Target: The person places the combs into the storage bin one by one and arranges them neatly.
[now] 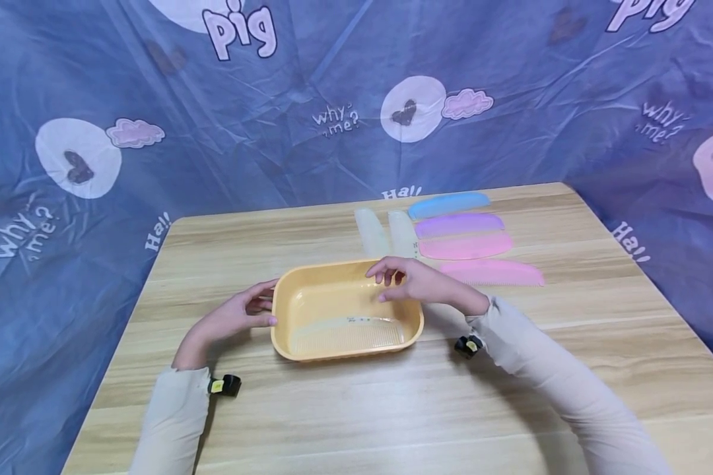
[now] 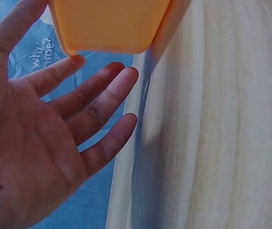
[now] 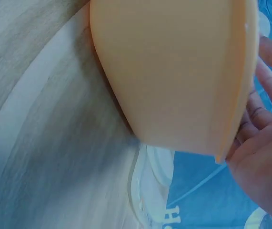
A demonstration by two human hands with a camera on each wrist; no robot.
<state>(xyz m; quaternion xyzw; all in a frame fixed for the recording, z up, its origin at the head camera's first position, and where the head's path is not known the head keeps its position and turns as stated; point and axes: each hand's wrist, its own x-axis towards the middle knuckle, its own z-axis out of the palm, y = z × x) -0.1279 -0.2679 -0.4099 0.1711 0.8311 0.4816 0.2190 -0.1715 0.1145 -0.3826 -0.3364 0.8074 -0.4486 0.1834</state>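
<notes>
In the head view, I locate the yellow basin on the table, in front of the operator position. One translucent comb lies inside, along the near side, teeth toward the near wall. The left hand is at the basin's left end: thumb at the rim, fingers extended and spread along the outside. The right hand is above the basin's right end: fingers loosely bent over the interior, gripping nothing. I cannot tell whether it touches the rim.

Behind the basin, two pale combs lie side by side, their near ends close to its far rim. To their right, from far to near, I identify a blue comb, a purple comb and two pink combs; the right forearm overlaps the nearest. A blue printed cloth stands beyond the table.
</notes>
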